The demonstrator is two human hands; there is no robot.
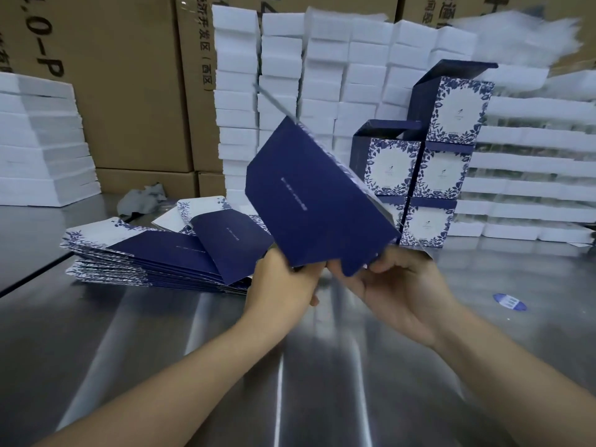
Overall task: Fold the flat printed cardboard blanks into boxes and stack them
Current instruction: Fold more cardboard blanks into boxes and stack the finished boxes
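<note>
Navy cardboard blank (319,201) held in both hands above a steel counter (161,350).
The left hand (283,282) and right hand (396,291) grip the tilted blank's lower edge, fingers (387,264) curled round it. Beyond, on the left, a pile of flat blanks (145,256) lies on the counter; to the right, folded boxes (429,175) stand stacked before white stacks (290,75) and brown cartons (129,91).
</note>
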